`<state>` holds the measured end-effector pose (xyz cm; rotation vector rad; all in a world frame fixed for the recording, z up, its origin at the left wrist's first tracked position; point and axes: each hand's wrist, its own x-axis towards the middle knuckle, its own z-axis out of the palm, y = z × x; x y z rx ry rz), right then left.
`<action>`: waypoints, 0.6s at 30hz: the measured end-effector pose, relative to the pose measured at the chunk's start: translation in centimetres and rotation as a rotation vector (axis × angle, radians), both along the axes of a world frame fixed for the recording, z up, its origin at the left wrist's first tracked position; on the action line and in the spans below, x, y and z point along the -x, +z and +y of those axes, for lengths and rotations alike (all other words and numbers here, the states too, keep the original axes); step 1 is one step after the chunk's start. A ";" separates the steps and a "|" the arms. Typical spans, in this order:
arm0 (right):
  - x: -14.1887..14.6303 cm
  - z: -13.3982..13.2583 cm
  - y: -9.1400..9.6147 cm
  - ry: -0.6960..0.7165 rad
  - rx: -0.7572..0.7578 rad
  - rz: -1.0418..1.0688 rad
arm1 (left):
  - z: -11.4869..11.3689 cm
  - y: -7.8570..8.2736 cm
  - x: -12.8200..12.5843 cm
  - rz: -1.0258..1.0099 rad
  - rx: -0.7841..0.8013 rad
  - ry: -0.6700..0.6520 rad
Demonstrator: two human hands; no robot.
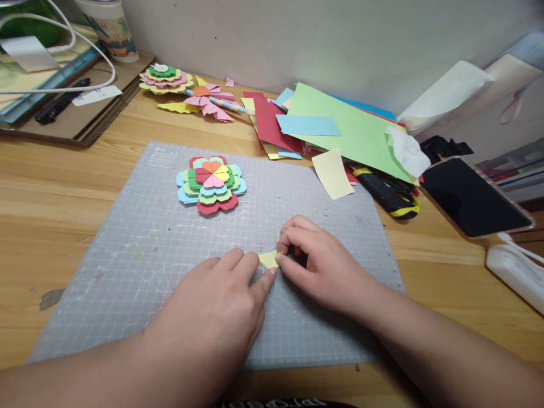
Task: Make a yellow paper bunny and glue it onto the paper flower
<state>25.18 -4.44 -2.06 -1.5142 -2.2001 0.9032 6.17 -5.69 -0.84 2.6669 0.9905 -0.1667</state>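
Observation:
A small folded piece of yellow paper (268, 259) lies on the grey cutting mat (140, 249). My left hand (221, 306) presses its near edge with curled fingers. My right hand (314, 263) pinches the paper's right end between thumb and fingers. Most of the paper is hidden under both hands. A layered paper flower (211, 184) in red, green, blue, yellow and pink rests on the mat behind my hands.
A pale yellow slip (334, 173) and a pile of coloured sheets (340, 124) lie at the back right, with black-and-yellow scissors (389, 195) and a dark phone (471, 198). More paper flowers (187, 93) sit at the back. Cardboard (63, 119) and cables are at the left.

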 end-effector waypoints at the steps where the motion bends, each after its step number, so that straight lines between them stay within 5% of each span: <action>1: 0.0 0.0 0.0 -0.001 0.000 0.003 | 0.0 0.0 0.0 0.002 -0.008 0.000; 18: -0.4 0.4 0.0 -0.071 0.050 0.085 | 0.0 -0.1 0.0 0.022 -0.016 -0.013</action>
